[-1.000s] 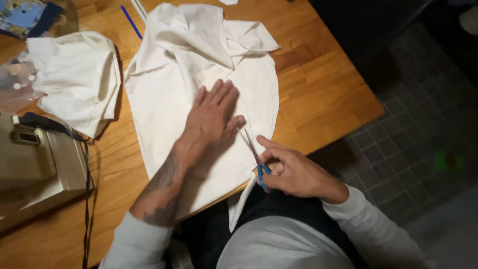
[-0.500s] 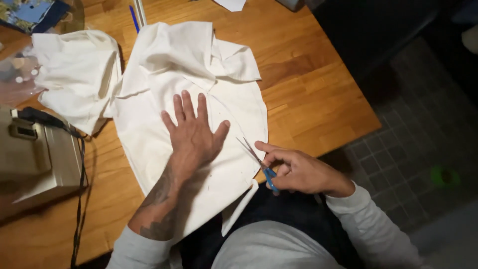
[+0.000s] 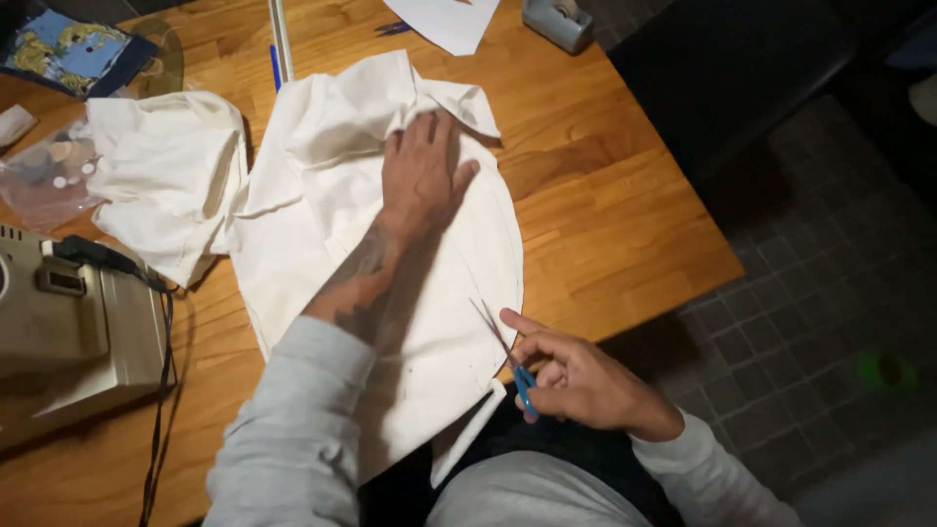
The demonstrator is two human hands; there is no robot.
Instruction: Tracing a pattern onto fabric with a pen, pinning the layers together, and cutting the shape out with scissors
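A large piece of cream cloth (image 3: 312,215) lies spread on the wooden table (image 3: 605,224), bunched at its far end. My left hand (image 3: 420,176) rests flat on the bunched far part, fingers on the folds. My right hand (image 3: 576,381) is at the table's near edge and grips blue-handled scissors (image 3: 508,356). Their blades point up and left over the cloth's near right edge. A narrow strip of cloth (image 3: 468,444) hangs off the table toward my lap.
A second cream cloth (image 3: 166,176) lies at the left. A beige sewing machine (image 3: 68,332) with a black cord stands at the near left. A clear bag (image 3: 44,176), a blue pen (image 3: 275,68), white paper (image 3: 444,20) and a tape dispenser (image 3: 556,20) sit at the far side.
My left hand has slid away from me, from the cloth's middle up onto its bunched far end. My right hand with the scissors has stayed near the table's edge.
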